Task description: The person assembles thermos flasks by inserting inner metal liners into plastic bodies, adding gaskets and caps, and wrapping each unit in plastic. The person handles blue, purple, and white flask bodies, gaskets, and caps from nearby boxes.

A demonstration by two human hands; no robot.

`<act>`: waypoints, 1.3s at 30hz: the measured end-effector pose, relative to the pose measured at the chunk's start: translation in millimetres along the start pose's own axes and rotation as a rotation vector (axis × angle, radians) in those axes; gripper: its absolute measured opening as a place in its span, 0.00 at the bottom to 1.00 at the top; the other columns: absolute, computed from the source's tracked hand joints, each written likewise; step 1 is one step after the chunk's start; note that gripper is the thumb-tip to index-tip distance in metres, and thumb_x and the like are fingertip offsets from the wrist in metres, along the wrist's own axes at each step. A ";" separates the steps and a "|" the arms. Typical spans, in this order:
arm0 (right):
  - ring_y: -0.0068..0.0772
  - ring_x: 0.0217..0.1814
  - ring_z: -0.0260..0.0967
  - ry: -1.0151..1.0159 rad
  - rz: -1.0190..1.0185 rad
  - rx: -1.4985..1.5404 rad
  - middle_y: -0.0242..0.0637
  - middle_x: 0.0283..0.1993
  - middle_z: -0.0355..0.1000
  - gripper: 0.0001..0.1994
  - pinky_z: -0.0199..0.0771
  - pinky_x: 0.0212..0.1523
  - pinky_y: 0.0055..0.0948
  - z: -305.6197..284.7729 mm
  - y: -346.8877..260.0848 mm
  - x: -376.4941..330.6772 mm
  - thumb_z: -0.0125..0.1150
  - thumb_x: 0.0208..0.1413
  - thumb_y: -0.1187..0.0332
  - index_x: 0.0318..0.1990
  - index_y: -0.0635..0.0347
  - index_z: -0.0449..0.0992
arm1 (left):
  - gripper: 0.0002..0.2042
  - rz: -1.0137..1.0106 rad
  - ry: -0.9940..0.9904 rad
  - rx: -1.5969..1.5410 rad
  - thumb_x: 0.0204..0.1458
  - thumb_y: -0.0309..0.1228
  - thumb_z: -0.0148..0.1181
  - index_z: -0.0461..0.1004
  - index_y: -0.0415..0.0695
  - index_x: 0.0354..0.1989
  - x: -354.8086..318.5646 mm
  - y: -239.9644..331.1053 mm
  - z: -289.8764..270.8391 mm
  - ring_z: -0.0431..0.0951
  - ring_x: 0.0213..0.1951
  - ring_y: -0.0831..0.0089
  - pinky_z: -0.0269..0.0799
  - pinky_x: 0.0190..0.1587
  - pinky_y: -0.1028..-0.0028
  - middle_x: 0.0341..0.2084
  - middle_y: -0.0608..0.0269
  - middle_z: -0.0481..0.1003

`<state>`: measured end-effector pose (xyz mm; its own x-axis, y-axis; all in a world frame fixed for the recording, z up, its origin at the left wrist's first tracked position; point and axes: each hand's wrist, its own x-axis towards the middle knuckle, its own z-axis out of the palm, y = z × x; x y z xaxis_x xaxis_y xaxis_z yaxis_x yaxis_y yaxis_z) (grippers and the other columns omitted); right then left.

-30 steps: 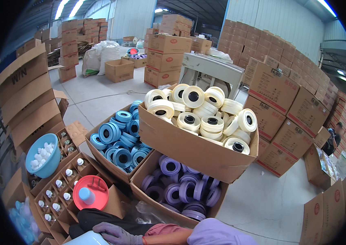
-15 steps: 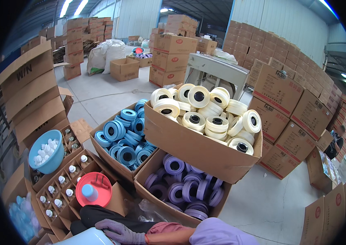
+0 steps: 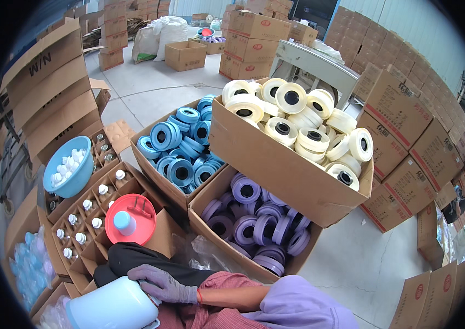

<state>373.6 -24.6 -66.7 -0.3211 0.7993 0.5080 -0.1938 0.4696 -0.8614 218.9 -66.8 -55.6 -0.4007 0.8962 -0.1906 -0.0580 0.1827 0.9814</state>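
Since only one hand can be seen, the hold has to be judged from that one. The grey-purple fabric-gloved right hand (image 3: 162, 283) is curled over the right-hand end of a pale-blue, smooth cylindrical vessel (image 3: 109, 308), fingers bent onto its edge; the underside of the grip is hidden. Left hand: out of view, state can't be told.

Landmark: the red round plastic disc (image 3: 146, 227). The vessel is lying tipped, on the near side of the disc, with a black-trousered leg (image 3: 153, 261) between them. White-capped clear bottles (image 3: 80, 239) are stood in dividers to the disc's left; crumpled clear plastic film (image 3: 204, 250) is bunched just to its right, purple ring-shaped pieces (image 3: 284, 230) farther right.

For a good hold, the edge should be kept well inside the fingers (smooth wall, probably slippery under fabric). The left-hand end looks the weak point: with one hand at the right, it would likely be dropped first, so support should be given underneath. Tilt should be kept slow, contents not visible. Clearance should be kept from the bottles; one knock could tip several.
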 end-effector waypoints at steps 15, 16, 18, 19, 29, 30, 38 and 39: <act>0.44 0.62 0.67 -0.019 0.009 0.045 0.46 0.58 0.70 0.17 0.63 0.65 0.37 -2.4 6.1 -2.2 0.53 0.60 0.73 0.56 0.66 0.71 | 0.17 0.115 0.283 -0.370 0.58 0.35 0.56 0.74 0.34 0.49 -54.1 -90.1 -61.0 0.77 0.40 0.68 0.76 0.46 0.66 0.40 0.59 0.77; 0.44 0.61 0.68 -0.011 0.006 0.009 0.46 0.58 0.70 0.17 0.64 0.65 0.37 -4.5 8.1 -1.6 0.53 0.59 0.73 0.56 0.66 0.71 | 0.17 0.139 0.279 -0.372 0.58 0.35 0.56 0.74 0.34 0.49 -60.6 -101.7 -70.5 0.77 0.40 0.68 0.76 0.46 0.66 0.40 0.59 0.77; 0.45 0.60 0.69 -0.015 0.017 0.016 0.46 0.56 0.71 0.17 0.65 0.63 0.37 -5.0 4.3 -0.8 0.54 0.58 0.74 0.55 0.65 0.72 | 0.16 0.148 0.208 -0.224 0.59 0.37 0.57 0.75 0.37 0.46 -68.3 -123.1 -94.8 0.74 0.46 0.65 0.72 0.51 0.65 0.44 0.57 0.75; 0.46 0.59 0.69 -0.006 0.024 0.020 0.47 0.56 0.71 0.17 0.67 0.62 0.38 -10.8 4.4 0.2 0.55 0.58 0.75 0.55 0.64 0.72 | 0.14 0.223 0.184 0.199 0.58 0.32 0.55 0.75 0.38 0.49 -69.9 -113.1 -88.2 0.72 0.52 0.61 0.66 0.56 0.59 0.49 0.55 0.75; 0.42 0.55 0.72 -0.010 0.067 -0.033 0.49 0.53 0.73 0.17 0.69 0.59 0.34 -6.4 -12.8 4.6 0.48 0.52 0.79 0.50 0.67 0.74 | 0.19 0.557 0.093 0.997 0.51 0.19 0.52 0.76 0.42 0.52 -79.0 -171.8 -100.5 0.70 0.59 0.49 0.61 0.61 0.50 0.51 0.52 0.76; 0.42 0.55 0.73 0.012 0.063 -0.052 0.49 0.52 0.74 0.17 0.69 0.59 0.34 -9.1 -10.8 5.1 0.47 0.51 0.80 0.49 0.68 0.75 | 0.19 0.519 0.093 0.906 0.51 0.17 0.52 0.76 0.42 0.52 -76.7 -160.8 -92.5 0.70 0.58 0.48 0.62 0.61 0.52 0.51 0.50 0.75; 0.40 0.55 0.71 0.023 0.076 -0.051 0.48 0.52 0.73 0.18 0.67 0.59 0.35 -8.4 -11.4 3.7 0.45 0.54 0.72 0.49 0.69 0.75 | 0.16 0.169 0.149 -0.009 0.56 0.21 0.56 0.73 0.41 0.54 -76.7 -126.3 -66.1 0.72 0.55 0.63 0.68 0.56 0.63 0.50 0.57 0.75; 0.40 0.55 0.71 0.017 0.081 -0.053 0.48 0.53 0.73 0.18 0.67 0.59 0.35 -7.9 -10.7 3.5 0.45 0.54 0.72 0.49 0.69 0.74 | 0.20 0.110 0.140 -0.009 0.51 0.18 0.54 0.74 0.43 0.54 -78.6 -120.8 -67.1 0.70 0.58 0.57 0.62 0.61 0.57 0.51 0.55 0.75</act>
<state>381.9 -23.9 -55.7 -0.3177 0.8413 0.4373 -0.1188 0.4223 -0.8987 196.1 -186.4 -157.8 -0.5287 0.8452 -0.0781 -0.0152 0.0825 0.9965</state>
